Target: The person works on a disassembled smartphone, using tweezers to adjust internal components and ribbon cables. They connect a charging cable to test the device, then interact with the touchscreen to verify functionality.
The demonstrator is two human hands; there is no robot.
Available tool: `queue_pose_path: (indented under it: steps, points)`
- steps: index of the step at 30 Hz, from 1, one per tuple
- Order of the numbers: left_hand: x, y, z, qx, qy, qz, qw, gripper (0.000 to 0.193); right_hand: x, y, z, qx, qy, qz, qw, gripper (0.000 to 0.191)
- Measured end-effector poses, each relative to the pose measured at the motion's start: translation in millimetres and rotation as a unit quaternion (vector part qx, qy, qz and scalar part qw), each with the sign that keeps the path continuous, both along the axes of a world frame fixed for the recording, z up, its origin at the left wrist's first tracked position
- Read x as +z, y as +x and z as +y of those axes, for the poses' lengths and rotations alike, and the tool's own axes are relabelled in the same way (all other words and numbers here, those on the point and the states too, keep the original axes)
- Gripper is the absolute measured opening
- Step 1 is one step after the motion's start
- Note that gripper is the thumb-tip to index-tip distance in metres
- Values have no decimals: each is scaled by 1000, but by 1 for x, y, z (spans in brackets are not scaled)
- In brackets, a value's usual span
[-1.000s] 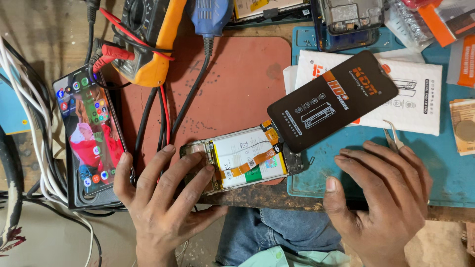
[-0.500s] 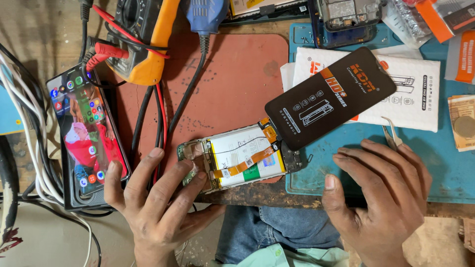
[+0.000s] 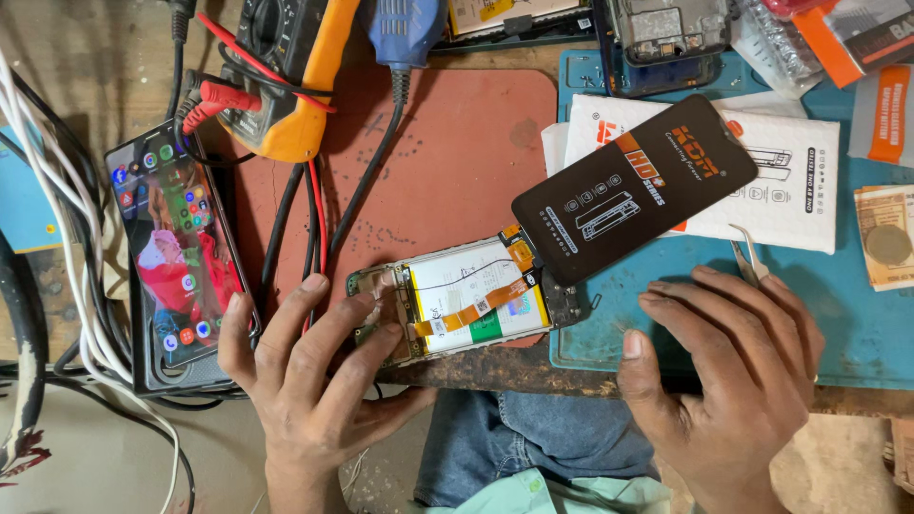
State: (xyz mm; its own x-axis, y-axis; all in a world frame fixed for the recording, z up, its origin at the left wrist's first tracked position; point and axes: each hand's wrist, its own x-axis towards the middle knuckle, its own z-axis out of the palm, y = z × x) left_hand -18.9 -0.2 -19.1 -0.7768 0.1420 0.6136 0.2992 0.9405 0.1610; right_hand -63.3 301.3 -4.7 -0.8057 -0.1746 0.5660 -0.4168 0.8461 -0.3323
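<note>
Two hands low on surface (image 3: pixel 476 366). Left hand (image 3: pixel 309 381): fingers spread, tips on end of opened phone (image 3: pixel 466 303), as half a second ago. Right hand (image 3: pixel 728 366): fingers loosely together, flat on blue mat (image 3: pixel 857 333), empty, unmoved. Black screen (image 3: pixel 636 188) leaning off phone's far end, unchanged. Work at hold-steady stage.
</note>
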Motion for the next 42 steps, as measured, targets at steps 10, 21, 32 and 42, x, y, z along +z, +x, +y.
queue_pose_path:
  steps: [10,21,32,42]
  points:
    - [9,-3,3,-4,-8,-14,1000,50,2,-3,-2,7,-35,9,999,16]
    - [42,-11,-1,-88,110,-100,985,79,0,12,11,-24,-61,13,998,14]
    - [47,-13,-3,-72,105,-128,984,59,-12,27,47,-173,20,-39,984,27]
    - [43,-10,-8,-75,110,-128,983,57,38,41,17,-243,-52,-289,925,22]
